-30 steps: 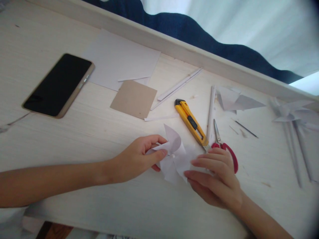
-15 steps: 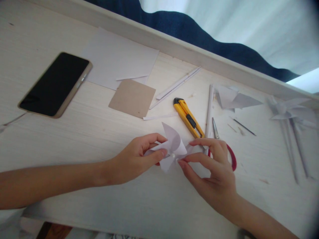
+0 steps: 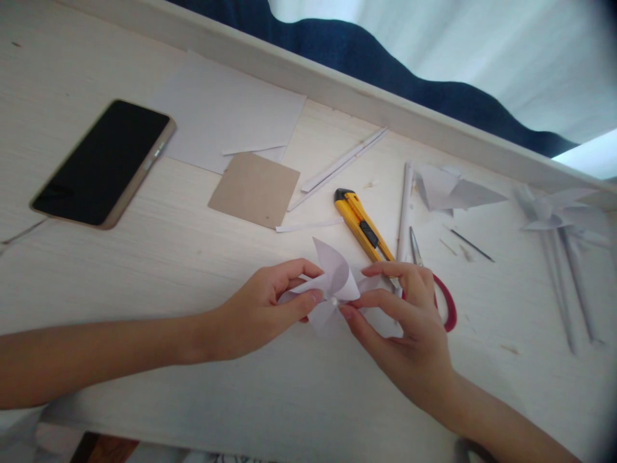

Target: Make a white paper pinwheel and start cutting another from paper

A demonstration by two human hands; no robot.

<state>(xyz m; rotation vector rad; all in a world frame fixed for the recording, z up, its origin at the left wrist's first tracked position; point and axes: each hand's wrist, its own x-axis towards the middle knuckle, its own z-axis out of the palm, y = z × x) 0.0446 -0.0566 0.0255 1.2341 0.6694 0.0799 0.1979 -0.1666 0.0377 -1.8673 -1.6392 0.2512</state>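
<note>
A white paper pinwheel lies low over the pale wooden table, held between both my hands. My left hand pinches its left blade between thumb and fingers. My right hand pinches the pinwheel near its centre, fingertips close to the middle pin. Just beyond my right hand lie a yellow utility knife and red-handled scissors, the scissors partly hidden by my fingers.
A black phone lies at the left, with white paper sheets and a brown cardboard square beside it. Rolled paper sticks, paper strips, a folded piece and finished pinwheels lie at the right. A raised ledge borders the far edge.
My right hand moved left from beside the scissors and closed its fingertips on the pinwheel's centre. My left hand kept its grip.
</note>
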